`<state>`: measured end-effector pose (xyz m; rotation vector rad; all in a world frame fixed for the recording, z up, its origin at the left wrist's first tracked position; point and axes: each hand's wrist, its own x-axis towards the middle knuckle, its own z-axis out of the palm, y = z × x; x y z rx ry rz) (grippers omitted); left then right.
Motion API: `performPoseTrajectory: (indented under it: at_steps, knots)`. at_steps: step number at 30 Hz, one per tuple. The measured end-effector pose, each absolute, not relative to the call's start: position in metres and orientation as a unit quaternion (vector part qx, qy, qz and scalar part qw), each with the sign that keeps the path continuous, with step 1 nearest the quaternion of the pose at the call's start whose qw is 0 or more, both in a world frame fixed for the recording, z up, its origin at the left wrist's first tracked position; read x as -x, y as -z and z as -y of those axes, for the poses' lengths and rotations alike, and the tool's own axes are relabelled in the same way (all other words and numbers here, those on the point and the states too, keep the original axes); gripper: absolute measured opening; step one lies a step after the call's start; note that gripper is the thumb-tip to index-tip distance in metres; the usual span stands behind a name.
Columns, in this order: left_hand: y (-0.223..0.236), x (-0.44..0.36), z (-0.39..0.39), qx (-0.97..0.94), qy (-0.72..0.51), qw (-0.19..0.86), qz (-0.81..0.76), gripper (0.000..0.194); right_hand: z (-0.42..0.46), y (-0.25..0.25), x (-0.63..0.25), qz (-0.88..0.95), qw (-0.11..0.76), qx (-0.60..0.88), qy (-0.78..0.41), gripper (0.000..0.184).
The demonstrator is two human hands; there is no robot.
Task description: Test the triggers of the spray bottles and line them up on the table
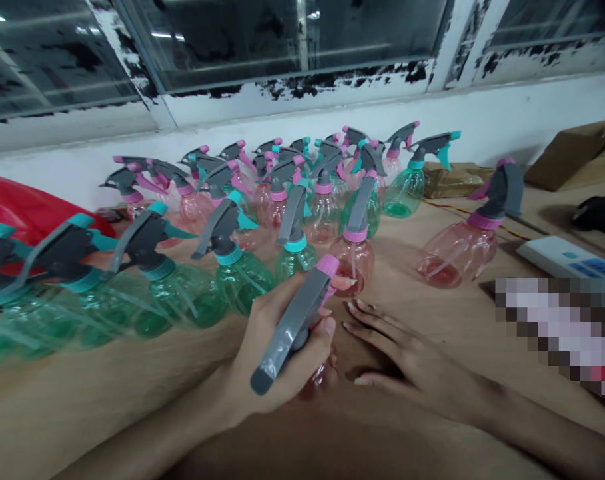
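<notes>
My left hand [277,333] is wrapped round the neck of a pink spray bottle [318,383] with a grey head and pink nozzle. Most of that bottle's body is hidden behind the fingers. To its right, my right hand [402,347] rests low on the table, fingers apart and holding nothing. Just beyond both hands stands another pink spray bottle [358,263]. A further pink spray bottle [457,253] is off to the right. Green spray bottles [245,273] with turquoise collars form a row on the left.
Behind, many more pink and green spray bottles [324,210] crowd towards the wall. A red plastic sheet or bag [27,207] lies at left. On the right are cardboard boxes [575,153], a white device with blue buttons [572,257] and thin wires. Windows run above the table [112,400].
</notes>
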<state>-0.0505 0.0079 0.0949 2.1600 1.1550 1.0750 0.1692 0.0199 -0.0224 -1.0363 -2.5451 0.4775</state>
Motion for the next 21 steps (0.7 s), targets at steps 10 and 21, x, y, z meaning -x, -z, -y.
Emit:
performPoseTrajectory:
  at_steps: [10, 21]
  knots:
    - [-0.0952, 0.0501, -0.008, -0.789, -0.396, 0.226, -0.412, 0.033, -0.0202, 0.0227, -0.1697, 0.896, 0.185, 0.362, -0.18, 0.064]
    - [-0.0964, 0.0507, -0.0065, -0.789, -0.381, 0.217, -0.43, 0.031, -0.0205, 0.0219, -0.1696, 0.901, 0.166, 0.364, -0.168, 0.064]
